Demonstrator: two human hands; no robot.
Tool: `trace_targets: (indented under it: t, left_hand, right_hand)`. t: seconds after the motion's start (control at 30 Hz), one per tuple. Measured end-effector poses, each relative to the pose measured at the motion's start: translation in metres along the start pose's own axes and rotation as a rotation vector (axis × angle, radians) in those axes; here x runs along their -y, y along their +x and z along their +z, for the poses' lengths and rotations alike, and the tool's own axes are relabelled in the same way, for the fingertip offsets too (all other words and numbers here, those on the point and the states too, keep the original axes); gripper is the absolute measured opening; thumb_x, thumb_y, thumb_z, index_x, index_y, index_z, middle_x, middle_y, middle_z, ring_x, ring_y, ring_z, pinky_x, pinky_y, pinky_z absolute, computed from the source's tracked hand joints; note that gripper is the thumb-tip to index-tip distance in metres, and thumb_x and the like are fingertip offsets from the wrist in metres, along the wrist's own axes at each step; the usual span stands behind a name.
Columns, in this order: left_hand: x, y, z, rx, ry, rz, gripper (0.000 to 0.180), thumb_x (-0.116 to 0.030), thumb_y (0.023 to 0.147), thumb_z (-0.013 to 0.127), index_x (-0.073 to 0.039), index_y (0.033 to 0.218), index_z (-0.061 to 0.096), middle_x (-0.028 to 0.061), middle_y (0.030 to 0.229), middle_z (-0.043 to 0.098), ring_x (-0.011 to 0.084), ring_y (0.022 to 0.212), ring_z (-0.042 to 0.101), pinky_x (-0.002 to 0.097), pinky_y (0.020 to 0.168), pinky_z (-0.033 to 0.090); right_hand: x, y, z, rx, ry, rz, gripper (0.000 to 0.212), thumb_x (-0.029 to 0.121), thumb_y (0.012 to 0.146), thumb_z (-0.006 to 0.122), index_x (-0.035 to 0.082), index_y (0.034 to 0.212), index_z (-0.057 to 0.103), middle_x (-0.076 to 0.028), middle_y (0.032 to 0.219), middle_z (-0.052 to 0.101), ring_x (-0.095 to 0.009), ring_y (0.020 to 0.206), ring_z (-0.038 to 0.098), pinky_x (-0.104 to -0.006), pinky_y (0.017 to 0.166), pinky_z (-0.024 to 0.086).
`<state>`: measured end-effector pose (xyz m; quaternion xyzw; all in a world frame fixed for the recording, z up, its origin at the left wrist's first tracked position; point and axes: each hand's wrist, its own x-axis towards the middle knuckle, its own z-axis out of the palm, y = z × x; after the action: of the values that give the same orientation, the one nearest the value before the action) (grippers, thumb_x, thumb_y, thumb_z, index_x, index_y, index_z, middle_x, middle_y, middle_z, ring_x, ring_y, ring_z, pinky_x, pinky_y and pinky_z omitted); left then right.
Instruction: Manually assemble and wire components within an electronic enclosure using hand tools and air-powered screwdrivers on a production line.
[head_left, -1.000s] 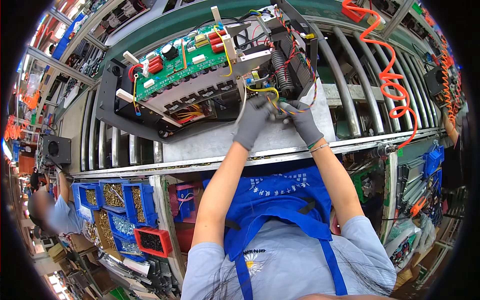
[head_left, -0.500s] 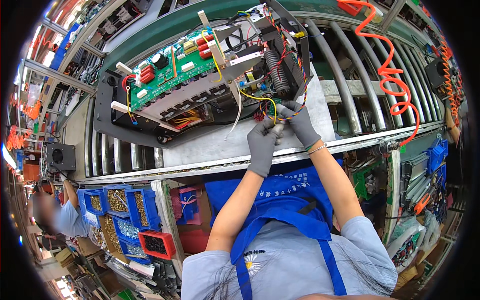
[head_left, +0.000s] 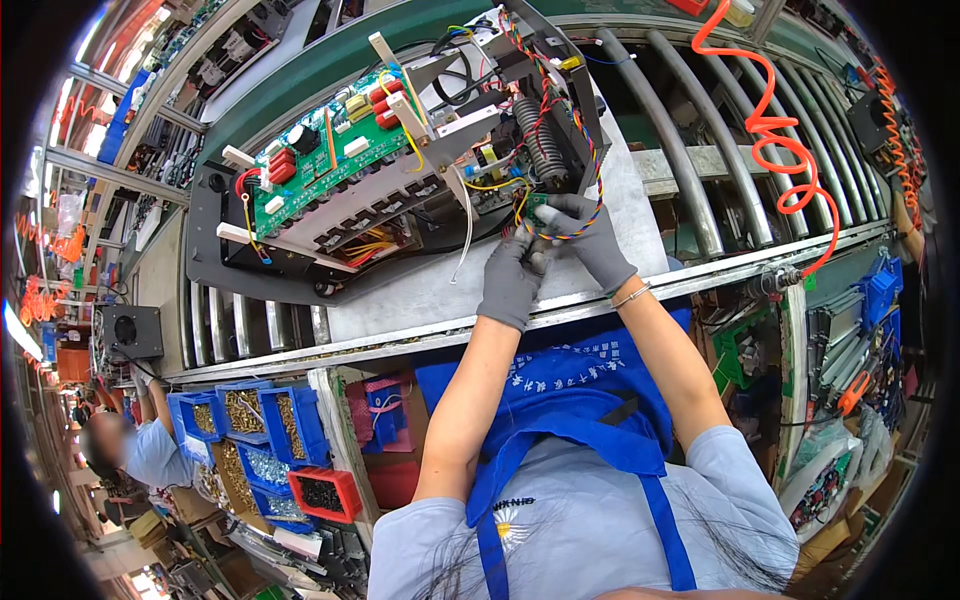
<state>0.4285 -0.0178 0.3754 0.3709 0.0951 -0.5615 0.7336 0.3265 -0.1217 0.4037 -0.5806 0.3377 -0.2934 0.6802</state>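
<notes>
Just in front of the right end of the open chassis (head_left: pixel 212 245), the left hand (head_left: pixel 515 272) has its gloved fingertips pressed together on the coloured wires (head_left: pixel 562 237). The right hand (head_left: pixel 590 240) curls nearly closed beside the small green board (head_left: pixel 537 204); whether it grips board or wire, I cannot tell. A sharp tug could strain the thin leads where they join the board; thick knit fingertips could let them slip. The loop rising to the chassis could snag on its edge, and the limp white wire (head_left: pixel 467 225) hanging from its front could catch the left hand.

Under the chassis lies a smooth, scuffed pale panel (head_left: pixel 400 308). The chassis itself is angular, dark sheet metal, with a ribbed grey cylinder (head_left: pixel 540 140) at its right end and a glossy green circuit board (head_left: pixel 330 160) along its left. Right of the chassis are shiny round steel rollers (head_left: pixel 683 150), then a springy orange hose (head_left: pixel 765 125).
</notes>
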Motion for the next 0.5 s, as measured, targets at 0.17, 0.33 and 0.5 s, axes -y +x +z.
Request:
trace_targets:
  t: [0.17,0.33,0.5]
  left_hand:
    - [0.012,-0.003,0.004,-0.101,-0.207,-0.097,0.008,-0.014,0.092,0.061,-0.011,0.099,0.064,0.0008,0.086,0.065,0.0104,0.072,0.060,0.0210,0.052,0.049]
    - [0.017,0.005,0.009,-0.085,-0.280,-0.126,0.009,-0.015,0.092,0.061,-0.011,0.099,0.063,-0.0007,0.085,0.064,0.0105,0.072,0.059,0.0214,0.053,0.048]
    - [0.009,0.000,0.004,-0.048,-0.248,-0.118,0.010,-0.014,0.091,0.062,-0.010,0.100,0.064,-0.0004,0.086,0.063,0.0107,0.073,0.059,0.0213,0.053,0.048]
  right_hand:
    - [0.006,0.000,-0.006,-0.017,-0.069,-0.017,0.033,0.021,0.084,0.071,-0.005,0.104,0.066,-0.006,0.083,0.068,-0.007,0.071,0.060,-0.0212,0.063,0.049]
    - [0.002,0.001,-0.006,-0.020,-0.173,-0.108,0.036,0.025,0.080,0.074,-0.006,0.097,0.068,-0.011,0.081,0.070,-0.012,0.073,0.064,-0.0251,0.066,0.051]
    - [-0.003,0.005,-0.013,-0.001,-0.250,-0.132,0.034,0.027,0.080,0.073,0.000,0.099,0.069,-0.012,0.083,0.071,-0.016,0.074,0.066,-0.0284,0.067,0.052]
